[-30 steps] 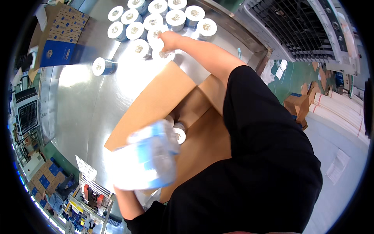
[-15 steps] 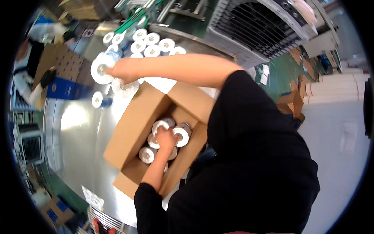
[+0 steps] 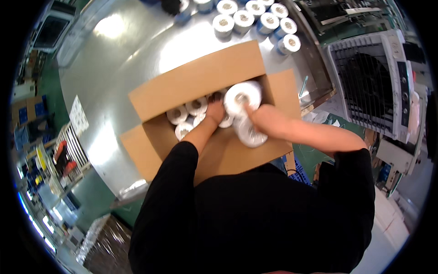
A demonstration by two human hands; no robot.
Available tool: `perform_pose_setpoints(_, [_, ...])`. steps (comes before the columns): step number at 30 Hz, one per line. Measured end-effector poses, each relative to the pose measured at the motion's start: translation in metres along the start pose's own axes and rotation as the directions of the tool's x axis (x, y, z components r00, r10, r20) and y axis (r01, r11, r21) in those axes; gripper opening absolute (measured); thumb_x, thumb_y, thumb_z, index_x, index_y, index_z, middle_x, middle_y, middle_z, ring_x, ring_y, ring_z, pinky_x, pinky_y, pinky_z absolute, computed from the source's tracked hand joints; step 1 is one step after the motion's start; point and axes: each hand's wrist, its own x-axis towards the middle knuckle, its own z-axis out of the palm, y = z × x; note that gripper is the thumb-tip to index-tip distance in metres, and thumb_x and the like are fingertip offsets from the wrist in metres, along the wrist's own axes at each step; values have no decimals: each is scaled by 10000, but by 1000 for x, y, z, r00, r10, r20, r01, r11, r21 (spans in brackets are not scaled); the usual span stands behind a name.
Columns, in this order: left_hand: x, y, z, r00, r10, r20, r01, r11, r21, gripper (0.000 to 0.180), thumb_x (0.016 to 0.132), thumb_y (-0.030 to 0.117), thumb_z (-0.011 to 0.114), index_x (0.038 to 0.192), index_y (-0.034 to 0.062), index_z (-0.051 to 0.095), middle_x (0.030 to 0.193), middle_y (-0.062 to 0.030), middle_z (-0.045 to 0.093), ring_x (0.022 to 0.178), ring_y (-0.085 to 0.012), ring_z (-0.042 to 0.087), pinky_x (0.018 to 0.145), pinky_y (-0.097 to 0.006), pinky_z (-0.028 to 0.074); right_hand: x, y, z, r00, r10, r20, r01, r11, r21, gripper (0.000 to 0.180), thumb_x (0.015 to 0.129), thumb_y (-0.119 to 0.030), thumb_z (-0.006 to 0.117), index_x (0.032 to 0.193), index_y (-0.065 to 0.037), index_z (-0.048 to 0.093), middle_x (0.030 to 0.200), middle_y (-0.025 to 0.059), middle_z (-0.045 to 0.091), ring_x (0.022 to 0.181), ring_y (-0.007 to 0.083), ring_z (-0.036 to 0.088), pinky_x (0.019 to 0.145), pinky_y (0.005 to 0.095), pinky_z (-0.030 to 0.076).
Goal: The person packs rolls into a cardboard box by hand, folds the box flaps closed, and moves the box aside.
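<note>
An open cardboard box (image 3: 200, 78) stands in front of me with several white-ended rolls (image 3: 177, 114) upright inside, mostly toward its left and middle. My left hand (image 3: 215, 112) reaches down among them, its fingers curled over a roll near the far wall; the fingertips are partly hidden. Over the box's right end my right hand (image 3: 264, 119) grips two rolls, one white roll (image 3: 237, 97) with a finger at its core and a second, clear-wrapped roll (image 3: 250, 133) just below it. Both are slightly blurred and tilted.
More blue-sided rolls (image 3: 243, 19) stand grouped at the far side of the metal table (image 3: 123, 68). A co-worker's dark-gloved hand (image 3: 171, 6) shows at the top edge. A large grilled fan unit (image 3: 369, 84) stands at the right. Box flaps (image 3: 284, 93) spread outward.
My right hand has brought two rolls from the far table group to above the box's right end. The left hand stays inside the box. My view has turned, so the box now lies crosswise.
</note>
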Motion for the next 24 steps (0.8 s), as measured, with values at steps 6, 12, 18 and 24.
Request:
perform_pose_setpoints(6, [-17,2,-27,991,131,-2,-130,986,100,415,741,350,616,1139,233,599,1276,-125,406,1209,-291,337,978,-454,301,99,59,99,980,149,133,-117,967,-225,422,729,-72,627,1102,97,525,857,169,668,798,276,665,649,357,535])
perform_pose_setpoints(12, [-22,1,-123,851,215,480,-223,974,-41,542,817,452,560,1279,172,513,1357,-181,395,1214,-326,408,1020,-426,316,79,63,92,961,-15,276,136,895,-425,172,784,-161,576,900,-110,693,922,77,683,845,224,662,669,355,520])
perform_pose_setpoints(18, [35,-26,-286,965,75,-251,-226,721,-655,203,801,153,626,984,68,653,899,-81,656,871,-180,602,784,-312,470,20,68,-9,997,-55,-56,76,853,517,289,827,-207,609,1067,-47,630,891,106,670,805,190,641,711,312,501])
perform_pose_setpoints(24, [200,-113,-264,861,373,-347,-247,902,355,459,708,54,632,1124,241,590,1315,-106,410,1275,-279,328,995,-440,322,64,268,-43,517,474,-713,-264,880,394,332,788,-156,622,1107,-71,583,961,152,622,894,283,618,756,371,481])
